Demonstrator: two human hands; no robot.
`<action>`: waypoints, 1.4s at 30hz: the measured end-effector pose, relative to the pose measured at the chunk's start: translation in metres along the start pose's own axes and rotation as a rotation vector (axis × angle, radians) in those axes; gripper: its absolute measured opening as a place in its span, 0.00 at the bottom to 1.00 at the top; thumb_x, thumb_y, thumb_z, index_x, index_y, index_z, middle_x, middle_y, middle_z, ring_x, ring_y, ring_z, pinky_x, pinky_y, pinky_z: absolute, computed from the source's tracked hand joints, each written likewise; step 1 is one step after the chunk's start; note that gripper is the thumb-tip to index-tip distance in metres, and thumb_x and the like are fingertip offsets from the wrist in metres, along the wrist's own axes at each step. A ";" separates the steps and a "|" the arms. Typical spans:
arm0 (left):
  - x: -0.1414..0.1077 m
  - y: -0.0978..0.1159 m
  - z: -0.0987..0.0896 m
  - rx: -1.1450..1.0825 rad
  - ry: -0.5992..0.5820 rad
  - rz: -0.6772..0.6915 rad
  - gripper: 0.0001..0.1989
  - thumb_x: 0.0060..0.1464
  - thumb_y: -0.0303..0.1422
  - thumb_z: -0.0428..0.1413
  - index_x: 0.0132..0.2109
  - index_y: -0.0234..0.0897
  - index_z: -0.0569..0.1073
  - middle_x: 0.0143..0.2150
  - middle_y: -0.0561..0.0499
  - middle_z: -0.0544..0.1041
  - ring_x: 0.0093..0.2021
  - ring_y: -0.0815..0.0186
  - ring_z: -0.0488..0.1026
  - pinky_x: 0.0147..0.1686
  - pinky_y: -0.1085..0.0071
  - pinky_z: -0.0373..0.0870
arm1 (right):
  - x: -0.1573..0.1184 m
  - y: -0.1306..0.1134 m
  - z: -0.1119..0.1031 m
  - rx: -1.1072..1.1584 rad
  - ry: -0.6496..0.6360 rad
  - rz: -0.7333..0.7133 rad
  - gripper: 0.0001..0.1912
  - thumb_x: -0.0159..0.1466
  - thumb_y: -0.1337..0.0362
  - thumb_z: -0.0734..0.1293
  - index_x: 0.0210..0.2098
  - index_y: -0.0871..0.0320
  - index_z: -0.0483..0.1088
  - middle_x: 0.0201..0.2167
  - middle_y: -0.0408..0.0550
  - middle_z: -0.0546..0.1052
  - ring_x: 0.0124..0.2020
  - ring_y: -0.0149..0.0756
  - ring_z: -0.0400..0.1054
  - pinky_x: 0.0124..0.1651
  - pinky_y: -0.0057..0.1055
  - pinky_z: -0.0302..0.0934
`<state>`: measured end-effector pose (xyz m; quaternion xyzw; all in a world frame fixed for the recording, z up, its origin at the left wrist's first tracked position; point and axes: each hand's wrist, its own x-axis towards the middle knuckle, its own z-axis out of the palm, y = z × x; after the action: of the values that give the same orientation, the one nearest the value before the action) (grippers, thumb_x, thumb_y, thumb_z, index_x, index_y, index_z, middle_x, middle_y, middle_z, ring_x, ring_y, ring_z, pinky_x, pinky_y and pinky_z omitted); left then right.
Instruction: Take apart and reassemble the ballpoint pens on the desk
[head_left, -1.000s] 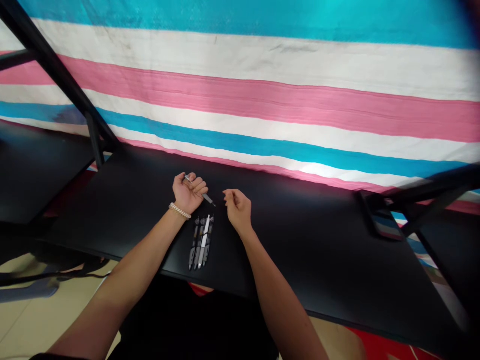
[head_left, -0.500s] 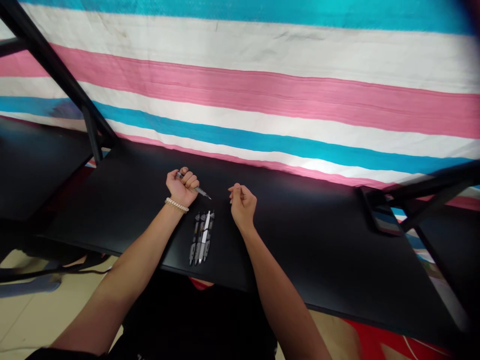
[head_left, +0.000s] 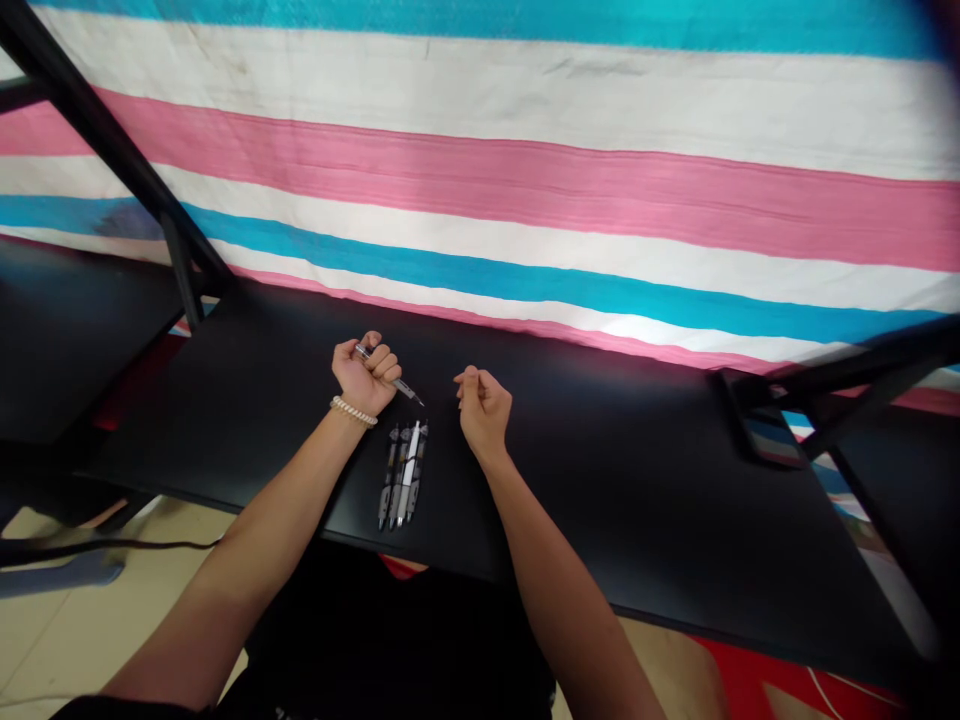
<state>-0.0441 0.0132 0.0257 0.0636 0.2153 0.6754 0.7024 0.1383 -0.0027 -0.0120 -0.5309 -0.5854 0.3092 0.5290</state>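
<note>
My left hand (head_left: 366, 375), palm up with a beaded bracelet at the wrist, is closed around a pen (head_left: 407, 389). The pen slants down to the right, with its narrow tip sticking out past my fingers. Several click pens (head_left: 403, 475) lie side by side on the black table just below; one has a white barrel, the others are dark with grey grips. To the right of the pen tip, my right hand (head_left: 484, 405) is held with its fingers curled in and the thumb pressed on them. Whatever it may hold is hidden. The two hands are apart.
The black table (head_left: 600, 480) runs across the view. A dark phone-like slab (head_left: 761, 425) lies near its right end, by a black metal frame. Another black frame (head_left: 112, 150) rises at the left. Behind the table hangs a striped cloth (head_left: 525, 190).
The pen in my left hand has slid or turned slightly, its tip a little lower and further right. My right hand keeps nearly the same place, and the pens on the table have not moved.
</note>
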 end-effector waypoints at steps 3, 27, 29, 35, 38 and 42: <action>0.001 0.000 0.000 -0.022 0.004 0.009 0.24 0.63 0.50 0.40 0.28 0.38 0.64 0.16 0.60 0.47 0.14 0.74 0.46 0.14 0.76 0.47 | 0.000 0.000 0.000 -0.002 0.003 -0.002 0.25 0.70 0.46 0.57 0.29 0.57 0.72 0.21 0.44 0.71 0.23 0.32 0.67 0.26 0.27 0.59; 0.009 -0.023 0.000 0.371 -0.142 -0.111 0.22 0.54 0.44 0.55 0.48 0.31 0.76 0.40 0.40 0.79 0.41 0.61 0.77 0.40 0.69 0.71 | -0.013 -0.007 -0.026 -0.653 -0.191 -0.260 0.13 0.65 0.65 0.60 0.42 0.56 0.77 0.33 0.48 0.79 0.26 0.33 0.69 0.33 0.29 0.60; 0.010 -0.023 -0.004 0.434 -0.141 -0.019 0.17 0.51 0.36 0.58 0.46 0.32 0.77 0.28 0.48 0.77 0.27 0.69 0.72 0.29 0.74 0.67 | -0.012 -0.007 -0.035 -0.807 -0.200 -0.180 0.13 0.65 0.65 0.61 0.42 0.55 0.77 0.34 0.47 0.79 0.29 0.34 0.70 0.33 0.29 0.58; 0.012 -0.025 -0.009 0.533 -0.072 0.107 0.04 0.43 0.24 0.61 0.31 0.31 0.78 0.17 0.56 0.66 0.17 0.78 0.57 0.19 0.77 0.53 | -0.018 -0.012 -0.055 -0.913 -0.231 -0.097 0.16 0.68 0.60 0.61 0.51 0.51 0.74 0.35 0.47 0.76 0.33 0.36 0.70 0.33 0.29 0.56; 0.013 -0.027 -0.009 0.528 -0.051 0.136 0.04 0.43 0.24 0.61 0.31 0.31 0.79 0.18 0.54 0.68 0.19 0.77 0.60 0.19 0.78 0.54 | -0.037 -0.019 -0.057 -0.873 -0.192 -0.127 0.19 0.68 0.59 0.60 0.57 0.53 0.70 0.38 0.50 0.75 0.36 0.39 0.70 0.34 0.30 0.58; 0.015 -0.028 -0.010 0.489 -0.012 0.191 0.04 0.44 0.24 0.60 0.30 0.31 0.79 0.19 0.53 0.70 0.20 0.76 0.63 0.20 0.78 0.56 | -0.078 -0.039 -0.048 -0.637 -0.251 -0.151 0.15 0.69 0.62 0.59 0.48 0.58 0.74 0.36 0.50 0.77 0.37 0.37 0.71 0.40 0.30 0.60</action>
<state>-0.0225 0.0241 0.0027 0.2554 0.3609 0.6661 0.6007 0.1626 -0.0962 0.0131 -0.5825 -0.7505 0.1337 0.2821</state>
